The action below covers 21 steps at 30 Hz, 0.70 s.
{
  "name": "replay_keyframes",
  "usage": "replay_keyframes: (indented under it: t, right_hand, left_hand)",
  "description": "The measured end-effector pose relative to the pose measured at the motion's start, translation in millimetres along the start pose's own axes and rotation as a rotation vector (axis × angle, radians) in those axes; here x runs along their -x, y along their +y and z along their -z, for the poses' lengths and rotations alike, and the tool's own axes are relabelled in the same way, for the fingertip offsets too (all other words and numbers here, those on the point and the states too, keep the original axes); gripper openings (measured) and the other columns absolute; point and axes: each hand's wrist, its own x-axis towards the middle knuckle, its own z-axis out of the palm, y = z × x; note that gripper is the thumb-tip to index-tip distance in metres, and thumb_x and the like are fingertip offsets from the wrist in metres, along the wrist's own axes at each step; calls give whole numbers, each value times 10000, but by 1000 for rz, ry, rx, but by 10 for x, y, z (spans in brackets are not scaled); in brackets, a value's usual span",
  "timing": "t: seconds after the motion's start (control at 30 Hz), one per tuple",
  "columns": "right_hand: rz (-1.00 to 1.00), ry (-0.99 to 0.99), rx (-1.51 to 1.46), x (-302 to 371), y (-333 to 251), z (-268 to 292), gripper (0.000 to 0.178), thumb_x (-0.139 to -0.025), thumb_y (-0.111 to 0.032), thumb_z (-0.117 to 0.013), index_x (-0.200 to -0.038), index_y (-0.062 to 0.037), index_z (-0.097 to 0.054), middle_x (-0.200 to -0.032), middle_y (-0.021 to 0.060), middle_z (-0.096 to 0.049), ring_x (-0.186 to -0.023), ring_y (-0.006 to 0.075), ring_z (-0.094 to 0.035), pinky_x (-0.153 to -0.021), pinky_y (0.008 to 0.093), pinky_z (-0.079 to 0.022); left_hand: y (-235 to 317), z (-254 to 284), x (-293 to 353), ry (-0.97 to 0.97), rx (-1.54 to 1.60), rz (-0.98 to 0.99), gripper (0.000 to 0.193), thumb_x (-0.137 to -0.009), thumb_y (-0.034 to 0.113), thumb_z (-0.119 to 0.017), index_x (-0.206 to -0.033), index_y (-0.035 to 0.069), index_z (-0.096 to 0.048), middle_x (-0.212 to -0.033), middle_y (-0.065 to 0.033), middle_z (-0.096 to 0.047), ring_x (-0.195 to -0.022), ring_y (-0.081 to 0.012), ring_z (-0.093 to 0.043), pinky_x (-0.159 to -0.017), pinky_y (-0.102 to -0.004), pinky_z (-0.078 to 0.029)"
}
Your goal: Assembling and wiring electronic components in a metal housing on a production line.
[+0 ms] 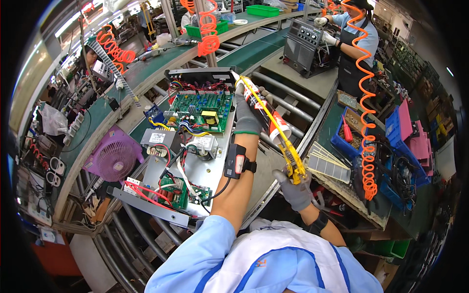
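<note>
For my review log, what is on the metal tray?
Green boards, two labelled blocks and wires. The left forearm hides part of the tray; anything under the boards is covered.

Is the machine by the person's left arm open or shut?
Open. The machine has no cover over its top, so you can see the green board and grey block inside.

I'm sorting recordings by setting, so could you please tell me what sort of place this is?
Probably a factory's electronics assembly line: a roller conveyor, an open chassis with circuit boards, and coiled orange hoses suggest it.
</note>
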Motion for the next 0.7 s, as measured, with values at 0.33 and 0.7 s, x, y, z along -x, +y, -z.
replay_keyframes:
  t: [0.33, 0.7]
  right_hand:
    - [91, -8, 118, 52, -31, -45, 359, -730, -329, -725, -756, -20, -546, -564, 61, -519, -506, 126, -450, -488, 282, -396]
    - [96, -59, 207, 19, -106, 2, 403, -741, -383, -704, -763, -13, -546, -559, 73, -521, -488, 145, -462, -478, 289, -403]
  left_hand:
    - [50, -5, 67, -38, 47, 47, 362, -841, 424, -527, -803, 64, -522, -665, -94, -562, -542, -221, -564, -504, -317, -523]
    - [31, 45, 10, 113, -12, -40, 356, -837, 417, -531, -803, 62, -533, -661, -105, -563, -542, -241, -561, -500, -331, -521]
